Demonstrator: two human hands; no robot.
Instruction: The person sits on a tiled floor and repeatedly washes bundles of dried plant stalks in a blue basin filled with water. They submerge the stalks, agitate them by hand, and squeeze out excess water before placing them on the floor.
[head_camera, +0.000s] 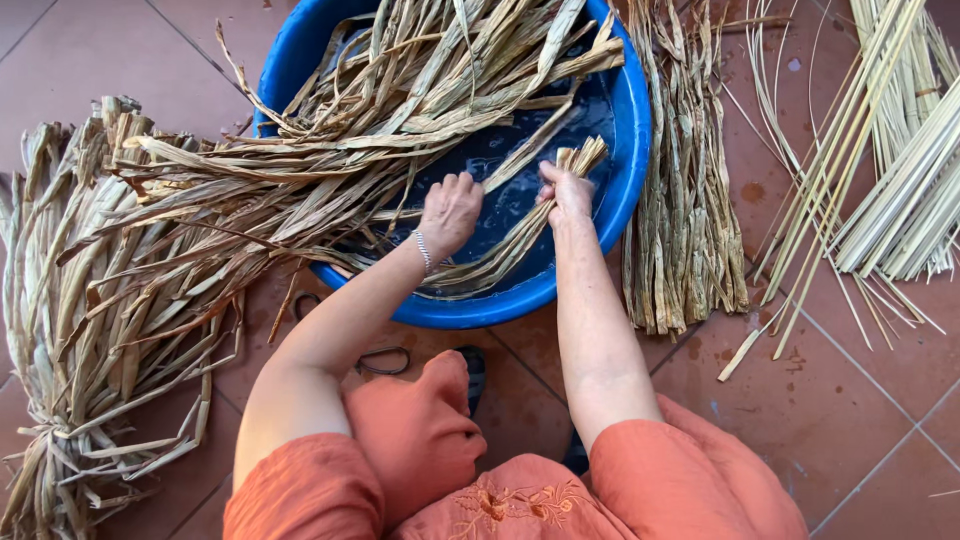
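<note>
Orange sleeves sit closest under my view; beyond them my left hand (450, 212) and right hand (567, 192) each close around a bundle of dried leaf strips (520, 235), pressed into the water of the blue basin (630, 150)

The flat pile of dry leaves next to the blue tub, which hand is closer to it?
Right. The right hand grips wet strips near the tub's edge beside that pile; the left hand is farther off, mid-tub.

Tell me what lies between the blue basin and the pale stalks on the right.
In the head view, a flat bundle of dried leaves lies on the tiled floor between the blue basin and the pale stalks, right beside the basin's rim.
</note>
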